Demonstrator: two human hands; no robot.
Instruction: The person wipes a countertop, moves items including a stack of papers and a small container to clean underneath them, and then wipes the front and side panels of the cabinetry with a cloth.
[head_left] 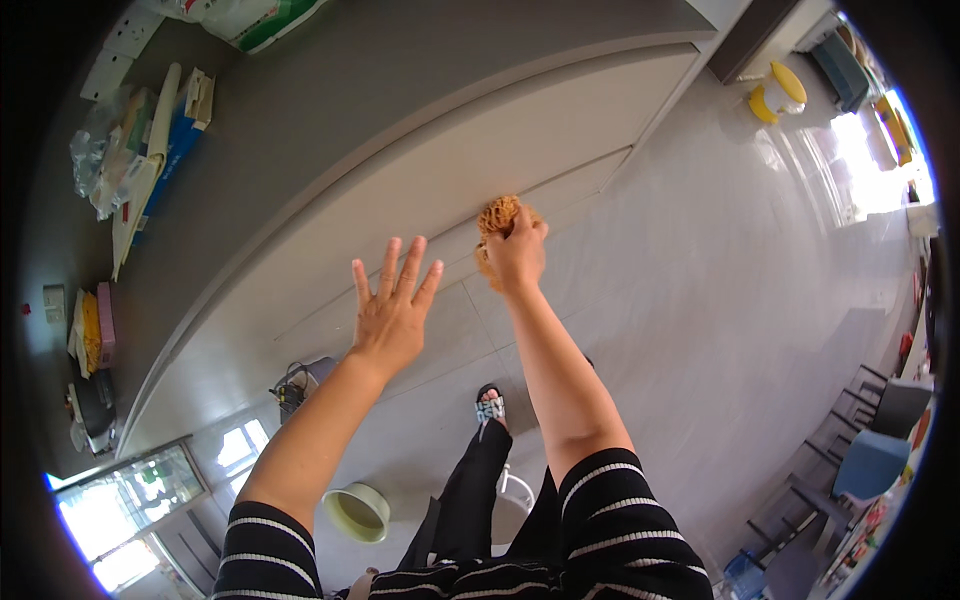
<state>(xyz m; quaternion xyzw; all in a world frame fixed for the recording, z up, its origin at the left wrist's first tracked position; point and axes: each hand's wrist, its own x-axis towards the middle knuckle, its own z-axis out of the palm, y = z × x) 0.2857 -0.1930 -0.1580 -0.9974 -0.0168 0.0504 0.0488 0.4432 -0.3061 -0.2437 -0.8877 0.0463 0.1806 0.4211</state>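
My right hand (521, 252) is closed round a bunched orange-brown cloth (497, 215), which lies against the pale front panel (450, 180) of a cabinet. Part of the cloth is hidden behind the fingers and palm. To the left, my left hand (392, 315) is stretched out with its fingers spread, holding nothing. It is over or near the same panel; whether it touches the surface I cannot tell. Above the panel runs the grey cabinet top (400, 80).
A green basin (357, 512) and a white bucket (513, 505) stand on the floor by my legs. A dark bag (292, 388) sits at the cabinet's foot. Packages (150, 150) lie on the top at the left. Chairs (872, 465) and a yellow-lidded bin (778, 95) stand to the right.
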